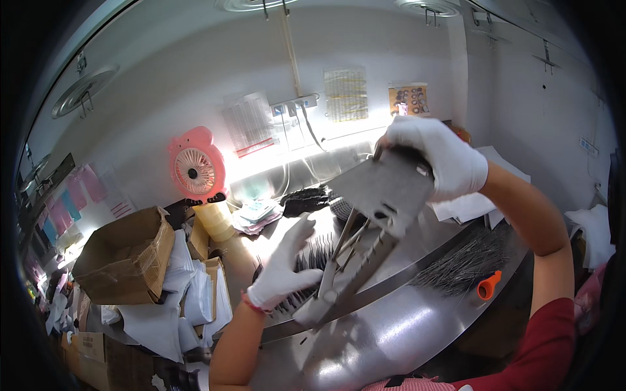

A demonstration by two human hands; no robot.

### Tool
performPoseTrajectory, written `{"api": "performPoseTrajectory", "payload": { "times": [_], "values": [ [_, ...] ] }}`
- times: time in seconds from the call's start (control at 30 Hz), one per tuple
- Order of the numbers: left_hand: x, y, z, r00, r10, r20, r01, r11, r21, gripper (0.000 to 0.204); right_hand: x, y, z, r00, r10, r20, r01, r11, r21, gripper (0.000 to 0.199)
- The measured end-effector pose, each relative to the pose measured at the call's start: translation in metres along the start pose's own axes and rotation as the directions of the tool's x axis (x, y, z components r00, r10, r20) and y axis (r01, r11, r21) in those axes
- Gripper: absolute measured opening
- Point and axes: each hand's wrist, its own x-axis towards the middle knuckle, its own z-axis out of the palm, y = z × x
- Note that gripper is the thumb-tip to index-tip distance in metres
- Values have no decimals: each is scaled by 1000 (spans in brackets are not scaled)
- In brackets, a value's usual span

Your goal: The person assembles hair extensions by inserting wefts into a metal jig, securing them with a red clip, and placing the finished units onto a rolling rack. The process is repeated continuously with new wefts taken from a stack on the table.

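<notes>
Grasping a grey slotted metal bracket [399,202] centrally above the steel worktable [398,332], the right hand [447,159] lies at two o'clock, the left hand [282,264], fingers spread loose, at seven, an orange ring [495,281] at four, a wall-mounted power strip [293,105] at twelve.

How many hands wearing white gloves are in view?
2. The left hand is open near a row of dark pieces; the right hand, upper right, grips a grey metal piece. No others show.
</notes>
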Motion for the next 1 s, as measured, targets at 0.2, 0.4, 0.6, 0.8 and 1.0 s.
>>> {"api": "performPoseTrajectory", "payload": {
  "times": [0.2, 0.4, 0.6, 0.8, 1.0],
  "values": [
    [-119, -64, -129, 837, -175, -519, 388, 859, 335, 79, 77, 6, -54, 834, -219, -506, -62, 874, -481, 31],
    [-226, -148, -154, 919, -282, -275, 393, 709, 585, 118, 200, -3, -67, 613, -211, -761, -391, 756, -524, 26],
    [-181, -185, -95, 960, -231, -157, 276, 704, 654, 122, 257, 18, -73, 562, -92, -822, -563, 685, -462, 22],
    [-148, -191, -59, 956, -244, -164, 290, 700, 653, 97, 267, 34, -30, 710, -101, -697, -436, 714, -547, 52],
    [-119, -213, -15, 960, -144, -240, 272, 683, 678, 83, 95, 116, 117, 860, -343, -378, 28, 771, -636, 62]
  ]
}}
